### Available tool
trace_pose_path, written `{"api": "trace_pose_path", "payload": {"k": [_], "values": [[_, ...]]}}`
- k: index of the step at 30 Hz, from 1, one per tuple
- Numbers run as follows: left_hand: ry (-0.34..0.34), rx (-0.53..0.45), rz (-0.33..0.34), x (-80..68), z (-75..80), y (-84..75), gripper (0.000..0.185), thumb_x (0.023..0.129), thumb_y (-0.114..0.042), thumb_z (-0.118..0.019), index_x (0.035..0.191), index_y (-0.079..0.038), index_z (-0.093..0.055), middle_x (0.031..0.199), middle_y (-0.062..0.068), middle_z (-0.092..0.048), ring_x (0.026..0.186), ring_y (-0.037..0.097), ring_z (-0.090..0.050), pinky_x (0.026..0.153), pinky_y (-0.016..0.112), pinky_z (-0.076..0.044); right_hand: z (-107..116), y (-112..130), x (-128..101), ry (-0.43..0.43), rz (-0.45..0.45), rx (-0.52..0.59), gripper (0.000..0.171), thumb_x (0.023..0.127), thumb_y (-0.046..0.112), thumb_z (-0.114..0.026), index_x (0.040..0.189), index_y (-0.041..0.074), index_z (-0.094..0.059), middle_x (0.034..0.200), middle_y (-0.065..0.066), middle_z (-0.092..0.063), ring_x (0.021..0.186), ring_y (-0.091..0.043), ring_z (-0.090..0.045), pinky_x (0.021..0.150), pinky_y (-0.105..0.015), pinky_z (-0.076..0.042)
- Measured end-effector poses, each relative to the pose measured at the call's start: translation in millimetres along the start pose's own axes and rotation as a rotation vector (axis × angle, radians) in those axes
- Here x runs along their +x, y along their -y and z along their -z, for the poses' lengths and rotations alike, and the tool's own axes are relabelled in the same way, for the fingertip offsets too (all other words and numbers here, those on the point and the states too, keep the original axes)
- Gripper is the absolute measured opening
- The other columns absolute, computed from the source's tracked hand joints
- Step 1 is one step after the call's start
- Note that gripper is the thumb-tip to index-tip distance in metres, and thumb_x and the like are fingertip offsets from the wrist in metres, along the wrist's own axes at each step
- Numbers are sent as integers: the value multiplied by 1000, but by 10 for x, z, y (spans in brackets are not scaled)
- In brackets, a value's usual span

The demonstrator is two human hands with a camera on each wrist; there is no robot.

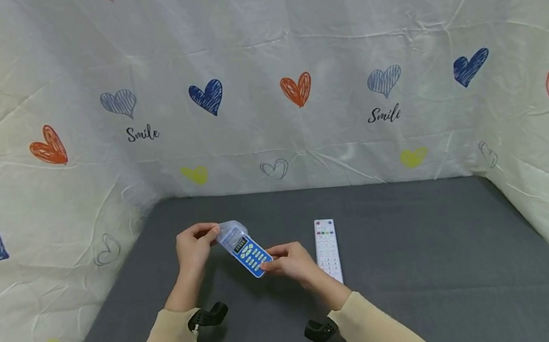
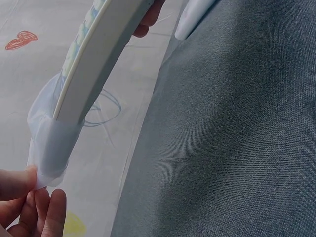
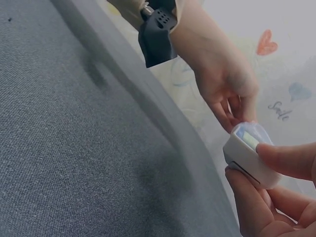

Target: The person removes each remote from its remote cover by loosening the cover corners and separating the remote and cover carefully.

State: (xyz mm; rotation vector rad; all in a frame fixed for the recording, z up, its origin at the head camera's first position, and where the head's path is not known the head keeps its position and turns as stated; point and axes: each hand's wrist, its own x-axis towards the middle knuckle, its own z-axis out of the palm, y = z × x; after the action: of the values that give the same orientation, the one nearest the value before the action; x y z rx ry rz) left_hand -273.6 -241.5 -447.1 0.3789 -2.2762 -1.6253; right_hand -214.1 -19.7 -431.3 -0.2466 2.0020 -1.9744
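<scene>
A blue-faced remote control (image 1: 252, 256) with pale buttons and a small display is held tilted above the table. A translucent plastic cover (image 2: 52, 143) wraps its upper end; the buttons lie outside it. My left hand (image 1: 193, 247) pinches the loose tip of this cover between thumb and fingers. At the remote's lower end, my right hand (image 1: 290, 262) grips it, thumb on the front and fingers behind. The right wrist view shows the white end of the remote control (image 3: 247, 160) between thumb and fingers. A white remote control (image 1: 327, 247) lies on the table, partly hidden by the right forearm.
The dark grey table (image 1: 432, 265) is enclosed at the back and sides by a white curtain (image 1: 314, 19) printed with hearts. A black wrist camera (image 1: 210, 315) is on the left wrist, and another black camera (image 1: 320, 331) on the right.
</scene>
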Motion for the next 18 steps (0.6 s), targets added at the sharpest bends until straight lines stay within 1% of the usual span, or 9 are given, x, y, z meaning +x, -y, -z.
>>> {"api": "trace_pose_path", "payload": {"k": [3, 6, 10, 14, 18], "values": [[4, -14, 3, -1, -6, 8, 21, 88, -18, -68, 98, 1, -71, 96, 13, -63, 79, 16, -57, 73, 30, -56, 10, -1, -7, 8, -1, 8, 31, 83, -4, -66, 112, -15, -62, 102, -27, -67, 76, -12, -65, 82, -38, -55], [2, -18, -6, 2, -14, 13, 21, 88, -17, -68, 98, 1, -71, 96, 14, -63, 78, 16, -58, 77, 37, -57, 18, 3, -15, 9, -3, 7, 32, 83, -4, -65, 112, -15, -61, 102, -28, -67, 76, -12, -65, 83, -38, -55], [-6, -8, -4, 1, -23, 30, 21, 88, -17, -68, 97, 1, -71, 95, 14, -64, 78, 16, -59, 78, 40, -56, 20, 10, -43, 11, -3, 6, 32, 84, -4, -65, 113, -15, -61, 104, -28, -66, 78, -13, -65, 81, -35, -56], [-9, -5, 9, 5, -23, 55, 21, 88, -17, -68, 98, 1, -71, 95, 14, -63, 78, 16, -59, 77, 37, -56, 13, -55, -13, 9, -5, 19, 32, 84, -4, -65, 113, -15, -61, 105, -29, -66, 79, -14, -66, 80, -35, -56], [-10, -17, 13, 14, -19, 70, 20, 88, -17, -69, 98, 1, -71, 95, 14, -64, 77, 15, -59, 72, 29, -57, 15, -223, 103, 1, -5, 30, 32, 83, -4, -66, 113, -14, -62, 104, -28, -66, 79, -14, -66, 80, -36, -56]]}}
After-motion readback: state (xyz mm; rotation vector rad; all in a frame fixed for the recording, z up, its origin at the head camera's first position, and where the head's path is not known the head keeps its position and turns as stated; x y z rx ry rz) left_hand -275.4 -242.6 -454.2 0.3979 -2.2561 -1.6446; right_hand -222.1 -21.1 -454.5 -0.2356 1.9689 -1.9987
